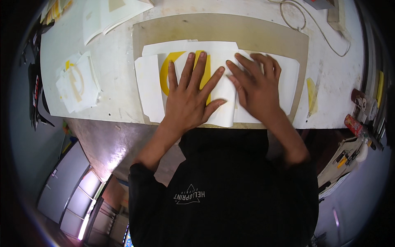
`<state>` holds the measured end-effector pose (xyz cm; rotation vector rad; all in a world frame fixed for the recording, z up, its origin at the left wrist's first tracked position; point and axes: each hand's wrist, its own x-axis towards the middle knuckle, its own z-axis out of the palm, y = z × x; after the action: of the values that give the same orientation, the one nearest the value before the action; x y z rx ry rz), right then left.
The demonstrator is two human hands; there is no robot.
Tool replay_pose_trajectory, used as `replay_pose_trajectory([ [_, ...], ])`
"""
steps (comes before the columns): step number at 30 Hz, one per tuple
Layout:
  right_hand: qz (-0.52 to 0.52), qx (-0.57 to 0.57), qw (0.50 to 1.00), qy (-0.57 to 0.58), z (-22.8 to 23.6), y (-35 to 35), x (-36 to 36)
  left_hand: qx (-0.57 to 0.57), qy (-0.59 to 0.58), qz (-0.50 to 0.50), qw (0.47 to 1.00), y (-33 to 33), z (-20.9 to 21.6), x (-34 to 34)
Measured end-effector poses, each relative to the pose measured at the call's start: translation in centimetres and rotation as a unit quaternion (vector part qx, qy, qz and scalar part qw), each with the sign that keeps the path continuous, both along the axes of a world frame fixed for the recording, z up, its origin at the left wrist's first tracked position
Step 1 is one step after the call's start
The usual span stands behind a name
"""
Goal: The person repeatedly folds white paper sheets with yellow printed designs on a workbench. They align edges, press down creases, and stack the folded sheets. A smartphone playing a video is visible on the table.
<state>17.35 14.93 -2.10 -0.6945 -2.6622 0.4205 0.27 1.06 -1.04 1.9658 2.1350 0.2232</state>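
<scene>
A wide white paper piece (149, 90) with angled, tab-like edges lies on the table in front of me. Its middle bears a bold yellow curved shape (165, 78), partly covered by my fingers. My left hand (185, 105) presses flat on this printed part, fingers spread. One section appears folded over, and its loose front edge (224, 117) curls slightly near the table's edge. My right hand (259, 88) rests on the right part of the paper, fingers bent and somewhat apart, fingertips beside the fold. No object shows in it.
A greyish mat (214, 26) lies beneath the paper. On the left sits a stack of white printed pieces (78, 84); larger white sheets (117, 18) lie at the far left. A yellow triangular piece (312, 96) and a thin cable (325, 39) are at the right.
</scene>
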Motion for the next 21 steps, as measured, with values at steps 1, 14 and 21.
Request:
replay_pose_trajectory([
  [1,0.026,-0.012,1.000,0.011,-0.3,1.4,0.4,-0.004,0.005,-0.001,1.000,-0.1,0.0,0.1],
  [14,0.084,-0.103,0.988,-0.073,2.0,0.9,2.0,0.017,0.015,0.001,1.000,-0.3,-0.4,0.4],
  [21,0.073,-0.159,0.983,-0.052,2.5,-0.5,3.9,0.027,0.017,0.002,0.999,-0.4,-0.5,0.4],
])
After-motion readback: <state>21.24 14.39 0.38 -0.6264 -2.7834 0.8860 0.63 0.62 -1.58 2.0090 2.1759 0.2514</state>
